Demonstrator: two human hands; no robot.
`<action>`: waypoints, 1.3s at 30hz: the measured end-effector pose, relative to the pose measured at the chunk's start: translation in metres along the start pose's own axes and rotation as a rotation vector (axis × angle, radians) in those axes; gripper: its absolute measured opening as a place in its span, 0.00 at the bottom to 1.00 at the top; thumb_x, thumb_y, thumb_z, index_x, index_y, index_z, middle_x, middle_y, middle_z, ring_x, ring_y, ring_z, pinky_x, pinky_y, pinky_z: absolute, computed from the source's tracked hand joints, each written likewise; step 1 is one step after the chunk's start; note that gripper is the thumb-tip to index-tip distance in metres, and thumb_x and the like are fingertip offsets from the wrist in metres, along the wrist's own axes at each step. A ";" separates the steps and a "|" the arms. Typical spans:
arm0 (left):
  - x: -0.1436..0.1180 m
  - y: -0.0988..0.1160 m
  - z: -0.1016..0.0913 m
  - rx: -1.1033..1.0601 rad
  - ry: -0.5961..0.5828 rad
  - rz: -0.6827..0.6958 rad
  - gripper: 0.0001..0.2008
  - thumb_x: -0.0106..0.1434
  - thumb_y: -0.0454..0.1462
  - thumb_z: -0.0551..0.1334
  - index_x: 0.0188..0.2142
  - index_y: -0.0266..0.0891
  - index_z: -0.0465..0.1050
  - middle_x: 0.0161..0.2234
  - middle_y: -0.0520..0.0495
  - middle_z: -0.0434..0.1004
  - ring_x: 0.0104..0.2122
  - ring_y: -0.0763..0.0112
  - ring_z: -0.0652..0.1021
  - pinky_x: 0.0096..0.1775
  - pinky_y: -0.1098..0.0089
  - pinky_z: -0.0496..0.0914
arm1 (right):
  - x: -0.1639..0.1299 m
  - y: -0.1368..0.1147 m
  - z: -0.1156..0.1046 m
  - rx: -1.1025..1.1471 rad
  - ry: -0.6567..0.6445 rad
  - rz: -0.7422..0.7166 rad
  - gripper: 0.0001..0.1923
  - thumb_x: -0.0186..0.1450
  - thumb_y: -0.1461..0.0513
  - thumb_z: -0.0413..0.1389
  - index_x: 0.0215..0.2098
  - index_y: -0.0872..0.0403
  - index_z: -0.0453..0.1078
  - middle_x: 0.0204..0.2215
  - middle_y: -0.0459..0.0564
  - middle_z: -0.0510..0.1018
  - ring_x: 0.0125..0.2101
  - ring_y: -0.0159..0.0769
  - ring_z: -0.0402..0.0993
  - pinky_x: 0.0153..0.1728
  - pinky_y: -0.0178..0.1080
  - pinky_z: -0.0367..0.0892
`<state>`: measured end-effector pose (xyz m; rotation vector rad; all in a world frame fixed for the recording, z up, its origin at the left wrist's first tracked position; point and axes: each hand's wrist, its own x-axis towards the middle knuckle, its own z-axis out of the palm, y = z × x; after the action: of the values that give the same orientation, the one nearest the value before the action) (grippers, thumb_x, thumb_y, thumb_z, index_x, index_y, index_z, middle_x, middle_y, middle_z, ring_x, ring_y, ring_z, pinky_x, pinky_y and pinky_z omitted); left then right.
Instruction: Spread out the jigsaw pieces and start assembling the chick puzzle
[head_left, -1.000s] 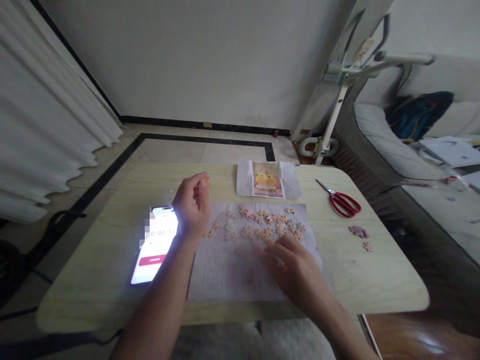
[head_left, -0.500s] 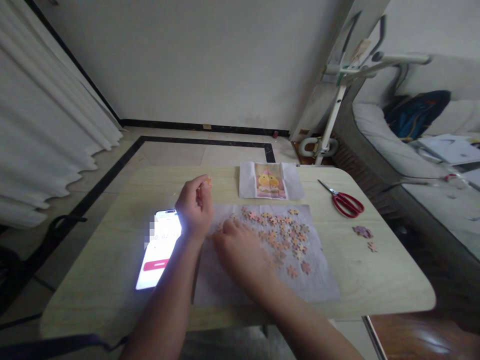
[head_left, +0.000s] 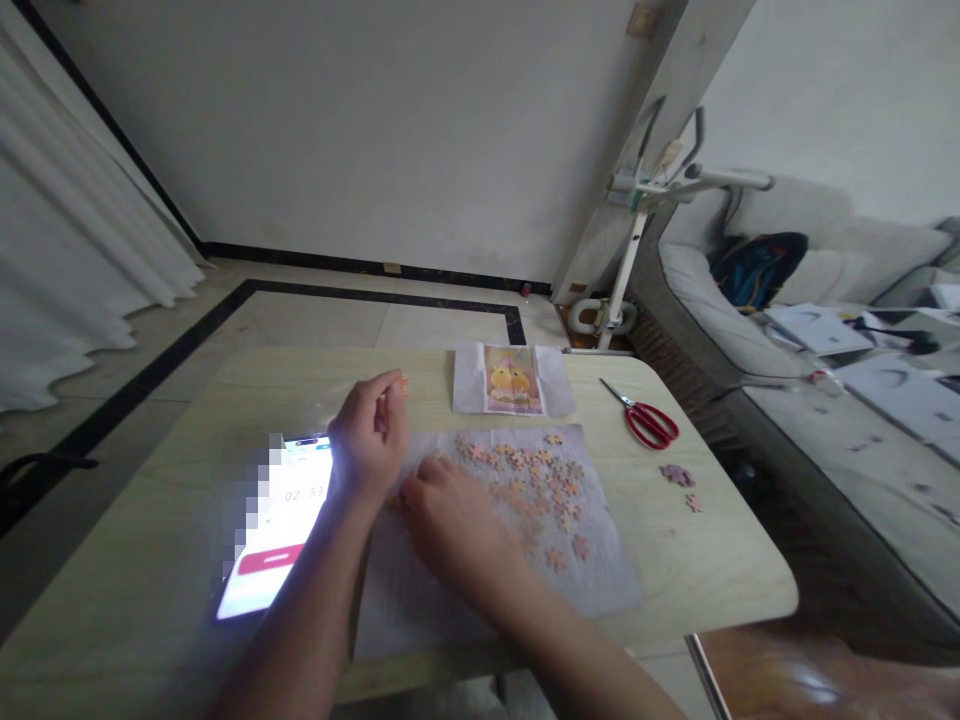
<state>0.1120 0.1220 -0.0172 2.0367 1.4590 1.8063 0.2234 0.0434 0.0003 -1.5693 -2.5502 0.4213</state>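
Orange cardboard puzzle piece [head_left: 402, 381] pinched in left hand [head_left: 367, 435] grip; right hand [head_left: 444, 520], grip state unclear, sorting loose pieces [head_left: 536, 480] at 3 o'clock; next: pick mate.

Dim, soft daylight; glaring phone screen [head_left: 279, 520]; wide-angle bending and blur at edges.
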 end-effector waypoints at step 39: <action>0.000 0.008 0.003 0.037 -0.103 0.054 0.09 0.66 0.35 0.57 0.43 0.37 0.73 0.35 0.45 0.80 0.32 0.72 0.79 0.34 0.73 0.71 | -0.058 0.128 -0.037 0.141 0.196 0.300 0.14 0.64 0.64 0.56 0.47 0.50 0.76 0.38 0.51 0.74 0.37 0.38 0.74 0.42 0.39 0.66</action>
<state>0.1197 0.1188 -0.0136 2.1723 1.4334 1.6769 0.3688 0.0526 0.0002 -1.8433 -2.1014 0.4404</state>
